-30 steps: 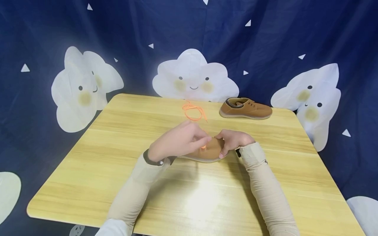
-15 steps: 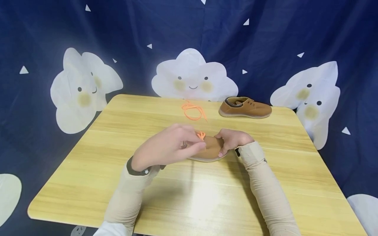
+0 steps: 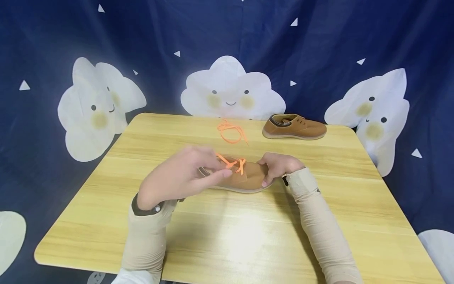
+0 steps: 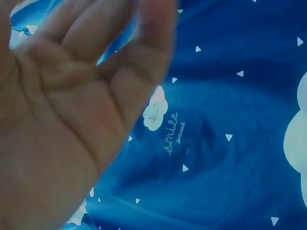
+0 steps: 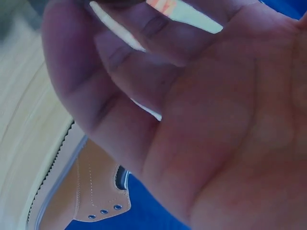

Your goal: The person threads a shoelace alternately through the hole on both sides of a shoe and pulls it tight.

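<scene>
A brown lace-up shoe [image 3: 250, 182] lies on its sole near the middle of the table, toe to the right. An orange shoelace [image 3: 241, 166] crosses over its front eyelets. My left hand [image 3: 179, 173] is above the shoe's opening, thumb and fingertips pinching the lace over the eyelets; it hides much of the heel end. At the toe, my right hand [image 3: 280, 167] grips the shoe, thumb on the near side. The left wrist view holds only the palm and bent fingers of my left hand [image 4: 72, 110]. My right hand [image 5: 192, 110] fills much of the right wrist view.
A second orange shoelace [image 3: 228, 127] lies loosely coiled at the back of the wooden table [image 3: 92, 205]. The matching brown shoe [image 3: 296, 129], its eyelets unlaced, stands at the back right. Behind hangs a dark blue curtain [image 3: 159, 31] with clouds.
My left hand has moved left from the front of the shoe towards its opening, uncovering the crossed orange lace. The right hand has kept its grip on the toe.
</scene>
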`<control>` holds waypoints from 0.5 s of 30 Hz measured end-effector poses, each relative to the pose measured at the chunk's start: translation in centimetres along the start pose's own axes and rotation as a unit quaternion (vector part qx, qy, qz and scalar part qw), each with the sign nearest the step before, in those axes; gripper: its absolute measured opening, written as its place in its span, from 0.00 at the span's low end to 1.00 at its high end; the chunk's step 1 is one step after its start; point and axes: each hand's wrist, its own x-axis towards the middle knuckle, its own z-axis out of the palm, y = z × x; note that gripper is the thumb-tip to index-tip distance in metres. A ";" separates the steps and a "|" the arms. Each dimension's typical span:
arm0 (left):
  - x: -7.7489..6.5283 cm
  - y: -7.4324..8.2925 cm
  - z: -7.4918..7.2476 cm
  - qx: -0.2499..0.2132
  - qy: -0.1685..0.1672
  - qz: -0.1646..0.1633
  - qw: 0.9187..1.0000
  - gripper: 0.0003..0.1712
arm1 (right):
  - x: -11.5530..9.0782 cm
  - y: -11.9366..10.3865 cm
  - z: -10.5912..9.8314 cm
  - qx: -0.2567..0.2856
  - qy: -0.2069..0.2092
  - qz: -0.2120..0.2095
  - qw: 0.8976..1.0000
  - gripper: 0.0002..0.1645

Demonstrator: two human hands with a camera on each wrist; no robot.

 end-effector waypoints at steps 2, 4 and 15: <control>-0.1 0.0 0.0 0.009 -0.035 -0.004 0.999 0.19 | -0.2 -0.2 -0.1 -0.009 0.003 -0.005 1.000 0.38; -0.2 0.1 0.1 0.017 -0.066 -0.001 0.998 0.23 | -0.3 -0.8 -0.1 -0.018 0.021 -0.029 0.999 0.40; -1.1 1.1 -0.2 0.040 -0.115 -0.012 0.993 0.19 | -1.4 -7.8 1.3 0.050 0.117 -0.319 0.939 0.16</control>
